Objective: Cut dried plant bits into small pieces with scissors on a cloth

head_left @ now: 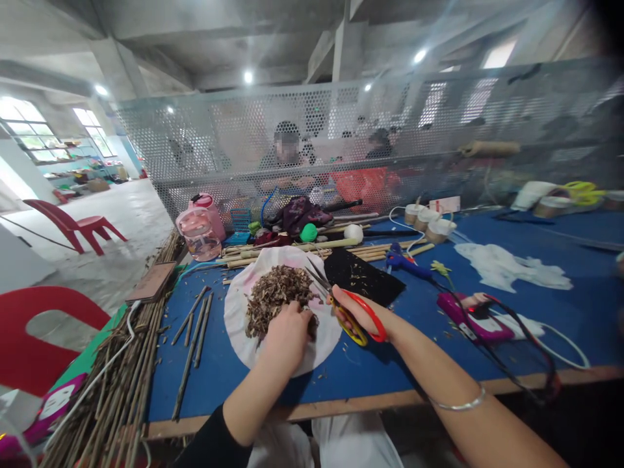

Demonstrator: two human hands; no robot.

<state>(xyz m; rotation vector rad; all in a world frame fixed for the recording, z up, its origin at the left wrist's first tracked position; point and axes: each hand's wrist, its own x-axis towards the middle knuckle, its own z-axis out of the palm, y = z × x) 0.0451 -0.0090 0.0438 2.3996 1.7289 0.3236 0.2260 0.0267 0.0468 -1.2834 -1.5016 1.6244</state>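
A heap of dry brown chips, like bark or dried leaf bits, lies on a round white cloth near the table's front. My left hand rests at the near right side of the heap, fingers curled down into it; whatever they pinch is hidden. In my right hand is a pair of scissors with red and yellow handles. Their blades point up and left over the heap's right edge and look slightly apart. Right behind the scissors lies a black sheet scattered with chips.
Thin sticks lie left of the cloth, beside a long bundle of twigs. Behind stand a pink bottle and a green ball. A blue glue gun and a purple device with cables lie right. A perforated screen closes the back.
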